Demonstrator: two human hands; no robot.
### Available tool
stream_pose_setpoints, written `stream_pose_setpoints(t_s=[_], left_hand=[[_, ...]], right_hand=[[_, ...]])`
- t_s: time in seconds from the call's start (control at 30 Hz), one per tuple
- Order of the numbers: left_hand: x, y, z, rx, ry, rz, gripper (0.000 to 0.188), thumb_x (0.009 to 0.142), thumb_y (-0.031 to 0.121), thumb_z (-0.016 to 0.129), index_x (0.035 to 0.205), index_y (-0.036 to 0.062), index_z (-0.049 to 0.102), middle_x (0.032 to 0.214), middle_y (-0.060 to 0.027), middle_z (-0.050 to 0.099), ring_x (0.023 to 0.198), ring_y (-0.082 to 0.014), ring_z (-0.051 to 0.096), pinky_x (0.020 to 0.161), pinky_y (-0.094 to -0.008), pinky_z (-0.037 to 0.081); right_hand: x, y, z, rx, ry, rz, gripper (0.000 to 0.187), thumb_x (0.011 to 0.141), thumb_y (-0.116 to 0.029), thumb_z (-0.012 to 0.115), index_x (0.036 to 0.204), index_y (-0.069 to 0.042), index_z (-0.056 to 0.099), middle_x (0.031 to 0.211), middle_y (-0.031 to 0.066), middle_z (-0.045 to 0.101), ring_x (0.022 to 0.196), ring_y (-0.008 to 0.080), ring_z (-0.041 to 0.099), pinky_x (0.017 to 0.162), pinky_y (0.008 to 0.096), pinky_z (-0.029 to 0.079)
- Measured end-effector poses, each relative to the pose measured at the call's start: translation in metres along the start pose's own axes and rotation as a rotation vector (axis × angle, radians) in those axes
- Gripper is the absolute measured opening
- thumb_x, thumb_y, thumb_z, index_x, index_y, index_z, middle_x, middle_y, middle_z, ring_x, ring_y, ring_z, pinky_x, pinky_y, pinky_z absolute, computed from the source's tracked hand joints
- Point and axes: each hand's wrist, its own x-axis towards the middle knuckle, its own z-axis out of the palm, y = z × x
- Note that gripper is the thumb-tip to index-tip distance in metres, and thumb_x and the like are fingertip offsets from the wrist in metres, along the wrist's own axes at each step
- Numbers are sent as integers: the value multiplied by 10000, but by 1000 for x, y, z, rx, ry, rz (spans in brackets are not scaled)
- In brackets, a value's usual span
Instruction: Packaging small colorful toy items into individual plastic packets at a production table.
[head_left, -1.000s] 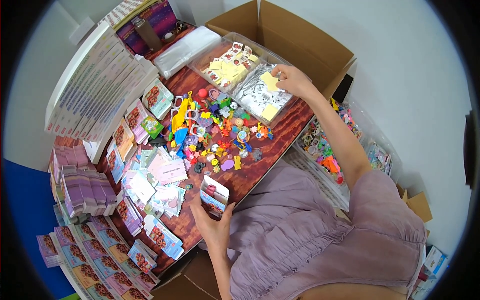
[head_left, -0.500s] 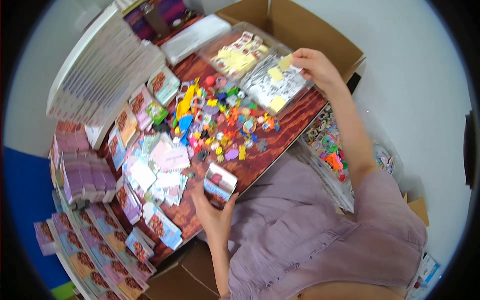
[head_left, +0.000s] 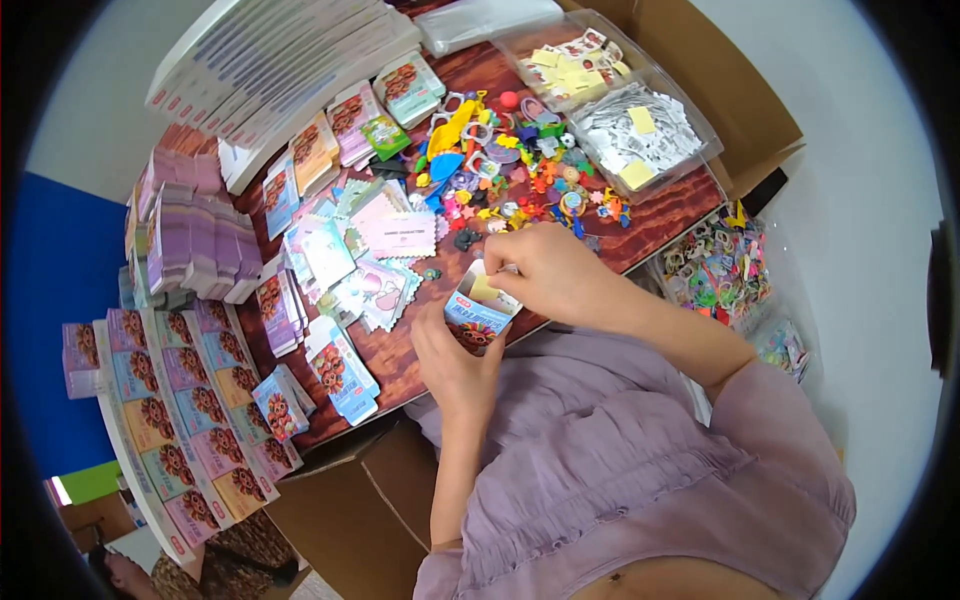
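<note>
My left hand (head_left: 455, 360) is clamped around a small light-blue box (head_left: 478, 318), thumb on one side and fingers on the other, at the near edge of the table (head_left: 640, 243). My right hand (head_left: 545, 272) meets it at the open mouth, fingers curled in a pinch on a yellow slip (head_left: 484, 288); my knuckles hide part of that grip.

To do this cleanly, I should hold the walls firmly without squeezing, since thin card probably buckles and narrows the mouth. The slip is best kept flat against one inner wall and let go only once its top edge sits below the rim, so that nothing catches or folds. A slight tilt of the mouth toward my right hand helps.

The box is upright but leaning, with pale inner walls, bold lettering across its blue front and a picture of reddish-brown round shapes lower down, which my fingers partly cover.

Just beyond lie scalloped loose cards (head_left: 400, 236), and past them a scatter of small bright toys (head_left: 515, 165). Farther off, a clear tray (head_left: 697, 158) holds black-and-white packets (head_left: 625, 128) with more yellow slips on top.
</note>
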Motion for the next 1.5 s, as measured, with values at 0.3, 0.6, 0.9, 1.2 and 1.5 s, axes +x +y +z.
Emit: stream_pose_setpoints(t_s=[0.3, 0.6, 0.9, 1.2, 1.5], left_hand=[[2, -14, 4, 15, 148, 8, 775, 645, 179, 895, 1259, -9, 460, 1150, -196, 527, 1059, -372, 530, 882, -435, 451], [2, -14, 5, -64, 220, -69, 825, 625, 218, 918, 1262, -2, 442, 1164, -185, 508, 1080, -367, 524, 876, -444, 446], [-1, -10, 5, -343, 135, -121, 844, 667, 208, 887, 1305, -37, 391, 1182, -203, 515, 1060, -343, 543, 904, -421, 446], [2, 19, -20, -925, -161, -185, 586, 913, -61, 595, 1423, 2, 314, 1230, -139, 550, 1077, -213, 631, 855, -311, 547], [0, 2, -27, -898, -381, -255, 433, 947, -86, 510, 1345, 19, 372, 1162, -120, 597, 1019, -173, 644, 865, -293, 525]], right_hand=[[17, -24, 11, -10, -62, -206, 159, 834, -89, 652, 990, -56, 641, 853, 111, 617, 819, 329, 639, 670, 436, 492], [6, -40, 1, -185, -68, -130, 251, 817, -58, 679, 1065, -75, 645, 882, 130, 647, 844, 292, 639, 711, 367, 505], [-21, -11, 26, 454, -13, 42, 233, 896, -23, 635, 1122, -17, 578, 1126, 89, 592, 936, 160, 614, 779, 268, 478], [-22, 5, 1, 933, -10, 99, 194, 947, -26, 598, 1131, -19, 534, 1080, 55, 595, 1008, 96, 573, 871, 248, 463], [-35, 6, 6, 652, -4, 39, 212, 960, -32, 503, 1149, -9, 595, 1056, 52, 583, 880, 88, 533, 773, 250, 440]])
